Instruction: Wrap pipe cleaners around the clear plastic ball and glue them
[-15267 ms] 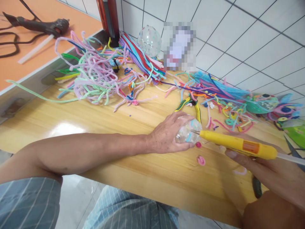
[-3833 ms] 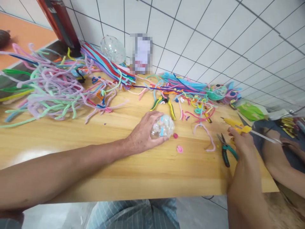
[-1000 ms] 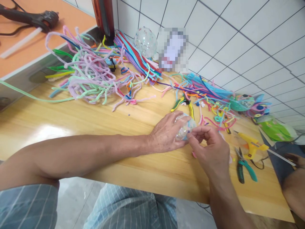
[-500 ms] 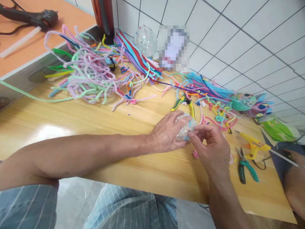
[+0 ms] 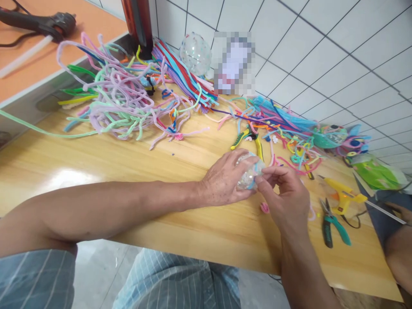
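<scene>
At far left, a black glue gun (image 5: pixel 38 25) lies on an orange surface, beyond a heap of lilac and mint pipe cleaners (image 5: pixel 122 94) on the wooden table (image 5: pixel 154 165). A dotted globe (image 5: pixel 195 53) sits near the tiled wall. The left hand (image 5: pixel 225 178) curls its fingers around a clear ball with pale blue pieces (image 5: pixel 249 174), just in front of yellow-and-black pliers (image 5: pixel 239 140). A pink curl (image 5: pixel 264 207) lies just beside the right hand (image 5: pixel 285 193), whose thumb and forefinger come together at the ball's right side; whether they pinch anything I cannot tell. Farther right are teal-handled pliers (image 5: pixel 334 227), a yellow glue gun (image 5: pixel 343 193) and a green packet (image 5: pixel 375 171).
</scene>
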The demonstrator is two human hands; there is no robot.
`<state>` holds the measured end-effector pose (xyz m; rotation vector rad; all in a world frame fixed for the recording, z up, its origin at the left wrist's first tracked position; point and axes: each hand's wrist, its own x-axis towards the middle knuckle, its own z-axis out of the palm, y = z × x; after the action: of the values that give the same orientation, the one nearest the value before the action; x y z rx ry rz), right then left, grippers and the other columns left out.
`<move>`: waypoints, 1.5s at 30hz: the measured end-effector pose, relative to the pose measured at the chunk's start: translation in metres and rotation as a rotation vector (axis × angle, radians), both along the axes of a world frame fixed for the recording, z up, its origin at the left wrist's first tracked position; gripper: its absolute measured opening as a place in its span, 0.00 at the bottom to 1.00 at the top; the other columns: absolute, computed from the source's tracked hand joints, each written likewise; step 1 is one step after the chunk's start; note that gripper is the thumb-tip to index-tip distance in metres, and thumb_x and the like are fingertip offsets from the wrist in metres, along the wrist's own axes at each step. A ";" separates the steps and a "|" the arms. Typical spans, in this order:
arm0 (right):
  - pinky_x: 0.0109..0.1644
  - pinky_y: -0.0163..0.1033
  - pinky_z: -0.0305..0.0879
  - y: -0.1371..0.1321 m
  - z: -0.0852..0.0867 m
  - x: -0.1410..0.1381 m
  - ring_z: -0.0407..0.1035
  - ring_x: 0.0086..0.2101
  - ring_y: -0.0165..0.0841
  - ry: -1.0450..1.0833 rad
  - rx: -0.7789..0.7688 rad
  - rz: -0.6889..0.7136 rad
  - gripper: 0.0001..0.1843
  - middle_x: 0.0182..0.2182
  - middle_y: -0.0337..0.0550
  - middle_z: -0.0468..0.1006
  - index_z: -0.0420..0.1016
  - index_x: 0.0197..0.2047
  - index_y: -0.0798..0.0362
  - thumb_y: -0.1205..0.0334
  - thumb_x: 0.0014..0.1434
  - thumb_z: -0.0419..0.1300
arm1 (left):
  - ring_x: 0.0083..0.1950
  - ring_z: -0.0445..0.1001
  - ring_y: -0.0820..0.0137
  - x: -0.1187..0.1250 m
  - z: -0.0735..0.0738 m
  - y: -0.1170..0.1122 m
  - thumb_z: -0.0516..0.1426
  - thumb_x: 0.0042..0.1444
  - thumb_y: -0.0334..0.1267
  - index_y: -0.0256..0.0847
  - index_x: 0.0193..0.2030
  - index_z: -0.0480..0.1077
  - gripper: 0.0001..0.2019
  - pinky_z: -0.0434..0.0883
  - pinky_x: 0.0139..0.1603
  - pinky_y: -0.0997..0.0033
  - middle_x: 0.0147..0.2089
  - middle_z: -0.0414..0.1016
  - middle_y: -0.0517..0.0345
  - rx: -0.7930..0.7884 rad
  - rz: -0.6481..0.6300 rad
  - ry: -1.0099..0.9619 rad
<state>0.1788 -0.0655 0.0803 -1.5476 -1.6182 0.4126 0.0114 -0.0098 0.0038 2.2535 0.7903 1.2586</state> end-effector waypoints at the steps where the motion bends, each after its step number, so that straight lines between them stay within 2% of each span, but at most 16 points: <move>1: 0.35 0.41 0.67 0.001 -0.001 0.000 0.70 0.29 0.30 0.006 0.000 0.002 0.07 0.29 0.33 0.79 0.81 0.42 0.47 0.62 0.60 0.70 | 0.74 0.69 0.47 0.000 0.000 0.000 0.64 0.64 0.50 0.40 0.71 0.60 0.34 0.72 0.73 0.41 0.71 0.66 0.34 -0.004 -0.002 0.004; 7: 0.36 0.41 0.64 0.002 -0.011 -0.001 0.68 0.29 0.30 0.062 0.028 -0.021 0.06 0.29 0.33 0.77 0.81 0.43 0.47 0.61 0.62 0.70 | 0.74 0.70 0.47 -0.002 0.003 0.000 0.65 0.63 0.48 0.41 0.71 0.60 0.34 0.71 0.74 0.41 0.71 0.66 0.35 -0.031 -0.004 0.004; 11: 0.38 0.42 0.65 0.000 -0.014 0.002 0.69 0.31 0.31 0.130 0.028 0.027 0.06 0.32 0.34 0.77 0.80 0.44 0.46 0.62 0.63 0.69 | 0.73 0.69 0.48 -0.001 0.004 0.002 0.67 0.61 0.48 0.43 0.71 0.60 0.36 0.70 0.75 0.40 0.71 0.67 0.37 -0.070 -0.015 -0.007; 17: 0.41 0.42 0.64 0.000 -0.016 0.005 0.68 0.36 0.32 -0.003 0.111 0.087 0.10 0.37 0.36 0.77 0.80 0.45 0.46 0.69 0.61 0.67 | 0.74 0.69 0.48 -0.003 0.003 0.001 0.66 0.61 0.47 0.41 0.72 0.59 0.37 0.70 0.75 0.42 0.72 0.66 0.34 -0.053 -0.003 0.000; 20: 0.41 0.42 0.63 0.001 -0.017 0.004 0.68 0.37 0.33 -0.019 0.115 0.074 0.11 0.37 0.37 0.76 0.79 0.45 0.46 0.69 0.61 0.67 | 0.75 0.68 0.47 -0.004 0.003 0.001 0.66 0.61 0.46 0.39 0.72 0.59 0.37 0.71 0.75 0.43 0.72 0.65 0.32 -0.031 -0.001 0.007; 26: 0.42 0.43 0.63 0.002 -0.019 0.004 0.67 0.37 0.33 0.029 0.084 0.049 0.12 0.37 0.36 0.75 0.79 0.45 0.46 0.69 0.59 0.67 | 0.74 0.69 0.47 -0.004 0.003 -0.001 0.65 0.62 0.46 0.41 0.73 0.59 0.36 0.71 0.74 0.41 0.72 0.65 0.33 -0.031 -0.006 0.005; 32: 0.43 0.44 0.63 0.001 -0.016 0.003 0.67 0.37 0.34 0.077 0.046 0.053 0.11 0.36 0.36 0.74 0.79 0.45 0.46 0.67 0.59 0.67 | 0.73 0.69 0.48 -0.004 0.005 0.000 0.64 0.63 0.47 0.40 0.72 0.60 0.34 0.71 0.74 0.42 0.71 0.66 0.34 -0.027 -0.008 0.007; 45: 0.41 0.43 0.64 0.002 -0.015 -0.002 0.66 0.34 0.33 0.029 0.051 0.008 0.05 0.33 0.35 0.73 0.79 0.42 0.47 0.63 0.61 0.68 | 0.74 0.69 0.49 -0.003 0.003 -0.001 0.64 0.64 0.48 0.42 0.72 0.60 0.34 0.70 0.75 0.41 0.72 0.66 0.35 -0.028 -0.003 0.022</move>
<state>0.1764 -0.0630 0.0656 -1.4911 -1.6017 0.3932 0.0084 -0.0109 0.0073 2.2492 0.8073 1.2166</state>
